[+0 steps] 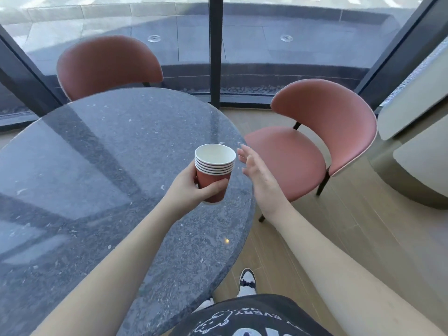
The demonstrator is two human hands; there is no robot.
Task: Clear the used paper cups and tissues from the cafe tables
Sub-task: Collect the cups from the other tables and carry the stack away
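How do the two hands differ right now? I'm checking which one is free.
The left hand is wrapped around the stack of red paper cups; the right hand holds nothing. The left hand's fingers are curled, the right hand's spread open beside the stack. Both are above the table edge.

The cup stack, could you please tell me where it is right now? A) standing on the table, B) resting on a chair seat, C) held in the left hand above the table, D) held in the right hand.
C: the left hand grips the cup stack above the table, while the right hand is open beside it.
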